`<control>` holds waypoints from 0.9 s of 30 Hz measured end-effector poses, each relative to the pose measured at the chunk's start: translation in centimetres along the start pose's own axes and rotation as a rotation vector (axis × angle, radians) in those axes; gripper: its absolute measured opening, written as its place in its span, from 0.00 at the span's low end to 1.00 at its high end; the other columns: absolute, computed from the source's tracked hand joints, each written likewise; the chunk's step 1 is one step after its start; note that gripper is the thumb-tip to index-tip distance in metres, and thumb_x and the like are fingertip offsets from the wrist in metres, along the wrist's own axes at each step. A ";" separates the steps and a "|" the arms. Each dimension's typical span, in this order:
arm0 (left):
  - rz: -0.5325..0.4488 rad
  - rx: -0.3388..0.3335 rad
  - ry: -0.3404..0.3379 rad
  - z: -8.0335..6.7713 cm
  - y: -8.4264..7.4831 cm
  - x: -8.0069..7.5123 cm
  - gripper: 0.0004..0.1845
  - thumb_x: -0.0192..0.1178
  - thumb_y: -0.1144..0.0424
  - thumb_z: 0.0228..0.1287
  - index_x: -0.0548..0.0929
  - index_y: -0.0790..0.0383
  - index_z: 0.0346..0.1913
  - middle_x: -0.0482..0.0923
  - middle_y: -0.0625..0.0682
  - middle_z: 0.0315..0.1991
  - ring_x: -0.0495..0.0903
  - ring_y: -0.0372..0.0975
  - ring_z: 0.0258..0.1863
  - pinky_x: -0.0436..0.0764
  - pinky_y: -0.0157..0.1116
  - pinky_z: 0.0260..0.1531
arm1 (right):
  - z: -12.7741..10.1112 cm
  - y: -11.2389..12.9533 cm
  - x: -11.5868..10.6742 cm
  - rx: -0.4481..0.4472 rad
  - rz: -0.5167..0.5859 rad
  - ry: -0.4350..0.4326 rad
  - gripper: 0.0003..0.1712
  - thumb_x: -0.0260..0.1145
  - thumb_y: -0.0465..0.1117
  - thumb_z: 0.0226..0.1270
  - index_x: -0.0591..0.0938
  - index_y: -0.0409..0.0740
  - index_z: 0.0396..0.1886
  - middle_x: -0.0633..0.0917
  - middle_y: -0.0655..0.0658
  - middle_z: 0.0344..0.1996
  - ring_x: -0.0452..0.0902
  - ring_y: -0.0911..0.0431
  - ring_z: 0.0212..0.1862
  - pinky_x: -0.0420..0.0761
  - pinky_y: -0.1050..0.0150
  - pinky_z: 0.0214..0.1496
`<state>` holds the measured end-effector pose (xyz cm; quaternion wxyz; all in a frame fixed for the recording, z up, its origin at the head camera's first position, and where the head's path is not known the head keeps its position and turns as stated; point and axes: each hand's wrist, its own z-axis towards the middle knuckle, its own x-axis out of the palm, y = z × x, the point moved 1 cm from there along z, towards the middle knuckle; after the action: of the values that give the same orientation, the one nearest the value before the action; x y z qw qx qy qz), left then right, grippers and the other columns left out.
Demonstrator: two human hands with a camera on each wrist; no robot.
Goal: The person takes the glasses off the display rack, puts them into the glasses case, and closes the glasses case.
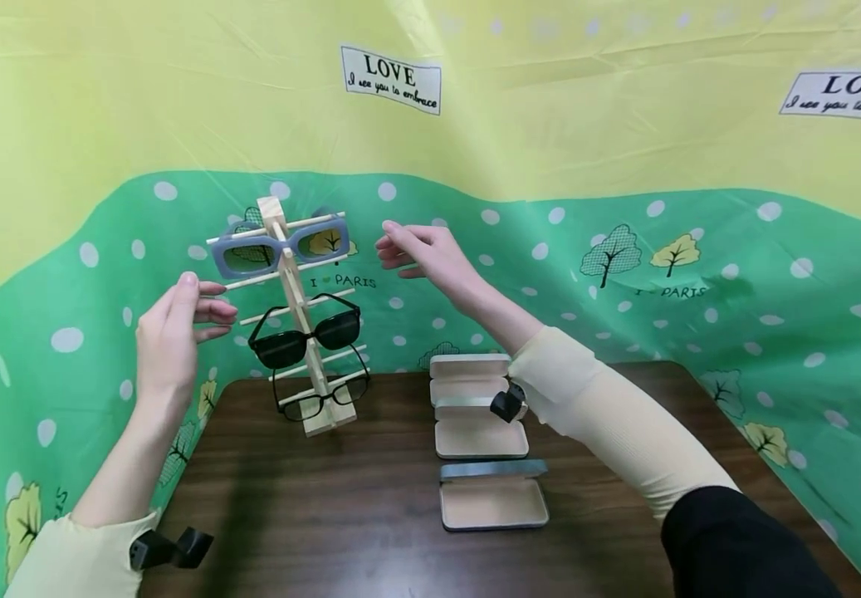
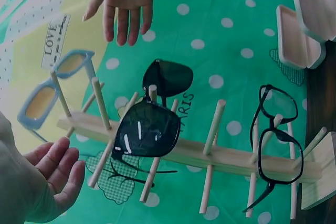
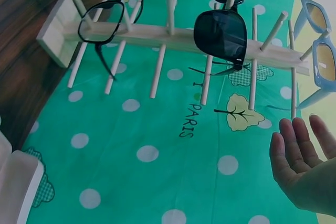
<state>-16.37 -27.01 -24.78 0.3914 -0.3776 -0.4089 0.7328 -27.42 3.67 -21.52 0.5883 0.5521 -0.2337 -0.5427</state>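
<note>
A wooden glasses rack point(image 1: 295, 292) stands upright at the back left of the table, with pegs on both sides. Blue-framed sunglasses point(image 1: 249, 257) hang on its top pegs. Black sunglasses point(image 1: 281, 350) sit at mid-height, and thin black-framed glasses point(image 1: 303, 407) rest near the base. My left hand point(image 1: 176, 332) is raised just left of the rack, fingers loosely bent and nothing in them; the left wrist view shows its fingertips near the blue sunglasses. On the rack's other side, my right hand point(image 1: 430, 256) hovers beside the upper pegs, its fingers point(image 3: 298, 135) relaxed and holding nothing.
Three open glasses cases stand in a column right of the rack: a back case point(image 1: 467, 390), a middle case point(image 1: 481, 438) and a front case point(image 1: 494, 504) with a blue lid. The dark wooden table point(image 1: 325, 515) meets a patterned green and yellow cloth point(image 1: 550, 282) behind.
</note>
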 end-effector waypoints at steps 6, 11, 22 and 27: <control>-0.193 -0.074 0.072 1.2 0.5 -0.1 0.25 0.45 0.40 0.80 0.83 0.56 0.50 0.87 0.41 0.32 0.86 0.34 0.35 0.85 0.24 0.37 | 1.2 0.4 1.1 0.041 0.012 0.017 0.30 0.54 0.60 0.80 0.84 0.40 0.56 0.88 0.39 0.53 0.87 0.51 0.54 0.85 0.54 0.60; -0.307 -0.121 0.130 1.8 0.2 0.0 0.25 0.45 0.39 0.80 0.81 0.56 0.50 0.87 0.43 0.33 0.86 0.34 0.36 0.85 0.25 0.38 | 2.1 0.8 1.7 0.083 0.053 0.038 0.31 0.54 0.61 0.80 0.85 0.40 0.56 0.87 0.35 0.55 0.86 0.47 0.56 0.84 0.50 0.63; -0.413 -0.157 0.188 2.7 -0.4 0.3 0.28 0.47 0.38 0.79 0.78 0.63 0.53 0.89 0.44 0.32 0.89 0.35 0.34 0.86 0.28 0.39 | 3.4 1.4 2.8 0.174 0.106 0.048 0.29 0.56 0.60 0.80 0.86 0.39 0.50 0.87 0.32 0.54 0.88 0.47 0.52 0.84 0.49 0.62; -0.455 -0.161 0.184 3.0 -0.5 0.4 0.26 0.50 0.40 0.78 0.83 0.60 0.46 0.89 0.45 0.31 0.89 0.36 0.33 0.87 0.29 0.38 | 3.7 1.6 3.4 0.182 0.125 0.048 0.28 0.57 0.59 0.79 0.86 0.38 0.46 0.89 0.35 0.48 0.89 0.45 0.51 0.84 0.48 0.62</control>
<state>-19.03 -27.44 -23.31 0.5506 -0.3707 -0.5030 0.5535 -29.05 -1.18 -20.12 0.5740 0.6003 -0.3018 -0.4681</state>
